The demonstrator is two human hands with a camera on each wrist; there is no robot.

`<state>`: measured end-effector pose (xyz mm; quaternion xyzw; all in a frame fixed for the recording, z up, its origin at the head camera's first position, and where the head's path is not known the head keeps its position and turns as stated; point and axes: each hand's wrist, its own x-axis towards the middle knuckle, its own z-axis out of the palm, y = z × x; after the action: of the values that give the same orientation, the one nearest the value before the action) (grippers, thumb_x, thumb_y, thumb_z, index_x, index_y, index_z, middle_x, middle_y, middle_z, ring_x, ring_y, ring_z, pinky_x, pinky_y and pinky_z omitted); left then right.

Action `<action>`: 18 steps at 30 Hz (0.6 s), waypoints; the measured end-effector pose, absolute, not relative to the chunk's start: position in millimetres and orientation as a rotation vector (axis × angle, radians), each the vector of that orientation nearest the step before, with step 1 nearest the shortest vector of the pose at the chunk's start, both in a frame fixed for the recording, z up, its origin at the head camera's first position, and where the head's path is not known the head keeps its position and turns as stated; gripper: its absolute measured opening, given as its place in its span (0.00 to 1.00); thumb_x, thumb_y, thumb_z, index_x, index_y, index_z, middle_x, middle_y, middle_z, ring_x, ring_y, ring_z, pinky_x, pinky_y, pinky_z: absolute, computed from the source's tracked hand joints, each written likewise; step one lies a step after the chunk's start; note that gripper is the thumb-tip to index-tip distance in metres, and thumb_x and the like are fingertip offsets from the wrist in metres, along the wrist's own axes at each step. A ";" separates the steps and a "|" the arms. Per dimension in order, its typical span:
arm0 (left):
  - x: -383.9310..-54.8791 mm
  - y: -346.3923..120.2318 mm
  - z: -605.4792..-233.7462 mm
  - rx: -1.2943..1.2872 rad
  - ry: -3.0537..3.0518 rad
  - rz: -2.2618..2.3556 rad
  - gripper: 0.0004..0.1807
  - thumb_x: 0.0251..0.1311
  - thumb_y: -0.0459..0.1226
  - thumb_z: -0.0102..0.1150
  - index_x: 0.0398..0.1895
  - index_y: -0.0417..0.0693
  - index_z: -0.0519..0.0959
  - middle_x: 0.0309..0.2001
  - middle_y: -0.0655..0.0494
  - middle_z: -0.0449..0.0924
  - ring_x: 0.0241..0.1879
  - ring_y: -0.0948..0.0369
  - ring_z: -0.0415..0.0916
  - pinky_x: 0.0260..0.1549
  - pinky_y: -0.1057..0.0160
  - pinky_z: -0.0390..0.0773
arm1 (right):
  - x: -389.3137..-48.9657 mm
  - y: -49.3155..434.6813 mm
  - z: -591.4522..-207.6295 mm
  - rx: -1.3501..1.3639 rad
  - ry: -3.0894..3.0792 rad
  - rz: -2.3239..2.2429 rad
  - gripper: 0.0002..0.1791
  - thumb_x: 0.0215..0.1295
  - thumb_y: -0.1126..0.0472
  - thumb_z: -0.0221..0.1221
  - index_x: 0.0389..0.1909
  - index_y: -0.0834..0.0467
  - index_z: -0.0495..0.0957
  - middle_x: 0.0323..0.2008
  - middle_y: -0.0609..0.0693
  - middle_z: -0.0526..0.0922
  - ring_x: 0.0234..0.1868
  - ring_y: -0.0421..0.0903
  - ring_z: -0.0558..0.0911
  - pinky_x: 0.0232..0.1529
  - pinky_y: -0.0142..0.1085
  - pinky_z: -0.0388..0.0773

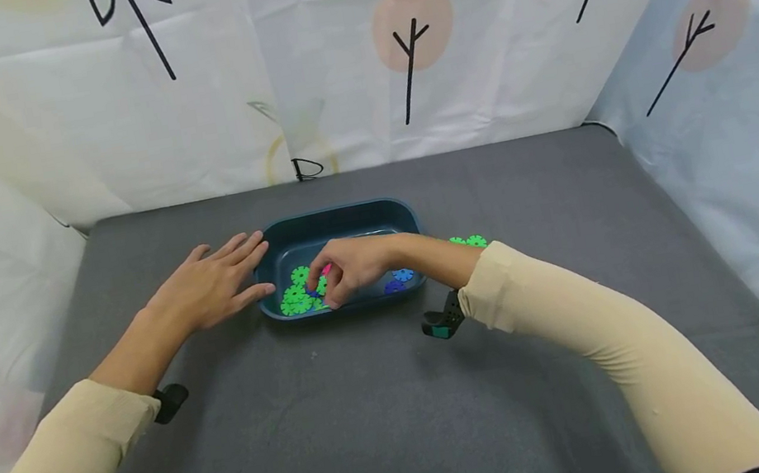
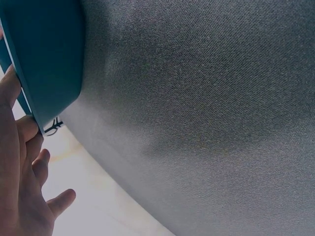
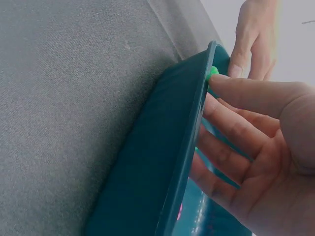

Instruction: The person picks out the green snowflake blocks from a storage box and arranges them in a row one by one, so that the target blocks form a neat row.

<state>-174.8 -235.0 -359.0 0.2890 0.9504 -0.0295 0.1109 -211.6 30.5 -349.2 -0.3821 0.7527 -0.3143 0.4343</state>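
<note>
Green flower-shaped pieces (image 1: 296, 295) lie in the dark-blue rectangular tray (image 1: 339, 222) by the right hand (image 1: 357, 259), its grip part-curled, any hold impossible to tell; best pinch single edges lightly while the left hand (image 1: 225, 283), fingers outstretched, steadies the tray.

Near side of tray (image 1: 339, 220): wide stretch of tabletop (image 1: 348, 409), passable; black wrist strap (image 1: 448, 310) hangs at near-right corner. Behind tray: strip of tabletop, passable sideways, stopped further back by cloth backdrop (image 1: 343, 109). Tray's left end: blocked by left hand (image 1: 225, 283). Over tray middle: right hand (image 1: 354, 264) in the way, right forearm (image 1: 439, 254) crossing right end. Inside tray: green pieces (image 1: 296, 302) crowd left part, blue pieces (image 1: 403, 275) right; room along back wall. Right of tray: loose green pieces (image 1: 476, 240) beyond forearm.
</note>
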 end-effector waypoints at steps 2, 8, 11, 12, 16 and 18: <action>-175.0 -235.3 -359.2 0.853 2.794 -0.090 0.41 0.73 0.57 0.47 0.78 0.41 0.53 0.78 0.42 0.48 0.76 0.44 0.47 0.67 0.31 0.52 | -211.5 31.7 -348.8 -0.961 1.886 -0.779 0.23 0.70 0.66 0.60 0.63 0.68 0.72 0.46 0.55 0.87 0.47 0.43 0.84 0.53 0.33 0.78; -174.9 -235.6 -359.6 0.852 2.795 -0.086 0.41 0.73 0.57 0.48 0.78 0.41 0.53 0.78 0.42 0.48 0.76 0.44 0.48 0.67 0.31 0.52 | -210.1 34.7 -348.7 -1.003 1.908 -0.798 0.20 0.71 0.67 0.58 0.61 0.69 0.74 0.42 0.57 0.87 0.43 0.49 0.84 0.48 0.34 0.79; -174.4 -235.6 -359.6 0.853 2.795 -0.081 0.41 0.73 0.57 0.48 0.78 0.41 0.53 0.78 0.42 0.48 0.76 0.44 0.48 0.66 0.31 0.52 | -209.6 36.1 -349.9 -1.034 1.906 -0.802 0.21 0.70 0.67 0.58 0.61 0.70 0.74 0.40 0.57 0.87 0.41 0.50 0.85 0.47 0.34 0.79; -174.3 -235.6 -359.6 0.855 2.796 -0.080 0.41 0.73 0.57 0.48 0.78 0.41 0.53 0.78 0.42 0.48 0.76 0.44 0.48 0.66 0.31 0.52 | -209.1 36.6 -349.8 -1.043 1.905 -0.798 0.22 0.70 0.67 0.59 0.62 0.71 0.74 0.40 0.57 0.87 0.41 0.49 0.85 0.47 0.34 0.79; -174.6 -235.2 -359.0 0.863 2.796 -0.084 0.41 0.73 0.57 0.47 0.78 0.42 0.53 0.78 0.42 0.48 0.76 0.44 0.48 0.66 0.31 0.52 | -207.6 38.4 -349.4 -1.056 1.913 -0.799 0.22 0.68 0.67 0.61 0.60 0.71 0.74 0.39 0.55 0.87 0.41 0.44 0.85 0.48 0.33 0.79; -174.6 -235.2 -358.4 0.861 2.798 -0.082 0.41 0.73 0.57 0.46 0.78 0.42 0.53 0.78 0.42 0.48 0.76 0.44 0.48 0.66 0.31 0.52 | -206.8 39.4 -348.0 -1.055 1.922 -0.808 0.21 0.68 0.67 0.61 0.60 0.71 0.75 0.39 0.54 0.87 0.40 0.45 0.84 0.48 0.33 0.79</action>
<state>-174.6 -235.2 -358.4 0.2924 0.9499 -0.0279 0.1064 -206.8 39.4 -348.0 -0.4155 0.7568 -0.3183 0.3916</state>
